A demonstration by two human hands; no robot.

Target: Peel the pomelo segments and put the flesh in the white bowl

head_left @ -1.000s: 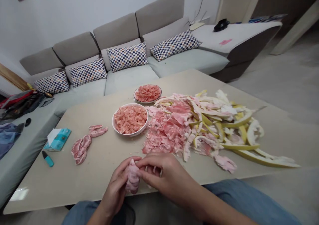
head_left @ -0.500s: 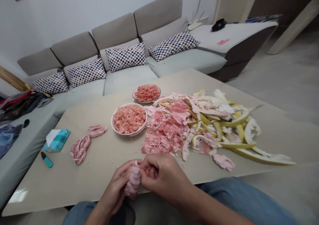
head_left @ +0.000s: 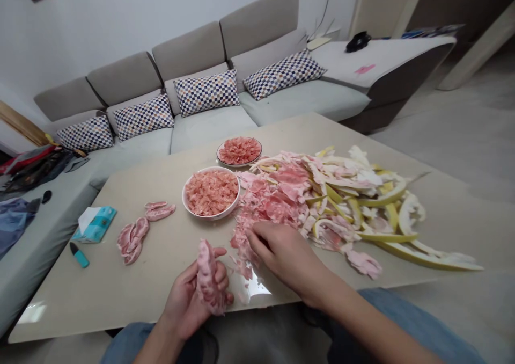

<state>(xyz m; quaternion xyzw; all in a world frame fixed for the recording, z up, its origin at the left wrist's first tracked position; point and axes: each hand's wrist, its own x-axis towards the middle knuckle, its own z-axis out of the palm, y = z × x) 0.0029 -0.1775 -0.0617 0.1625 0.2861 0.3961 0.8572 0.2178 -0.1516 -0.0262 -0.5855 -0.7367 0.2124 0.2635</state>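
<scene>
My left hand (head_left: 187,299) is wrapped around a pink pomelo segment (head_left: 210,283), held upright near the table's front edge. Its pale pink skin looks wrinkled. Over the near edge of the heap of pink membrane scraps (head_left: 277,208) is my right hand (head_left: 287,256), its fingers bent together; what they pinch, if anything, is hidden. A white bowl of pomelo pulp (head_left: 211,192) stands beyond my hands, with a dark-rimmed plate of pulp (head_left: 240,151) behind it. More pomelo segments (head_left: 132,240) lie to the left, along with a smaller pair of segments (head_left: 160,210).
Yellow-green pomelo rinds (head_left: 386,213) spread over the table's right side, one long strip reaching far right. A tissue pack (head_left: 96,224) and a teal-and-black cutter (head_left: 79,255) lie at the left. A grey sofa (head_left: 209,130) with checked cushions stands behind the table (head_left: 161,278).
My right hand has left the segment and moved right to the scrap heap. My left hand keeps the segment, now turned more upright. The view has shifted slightly.
</scene>
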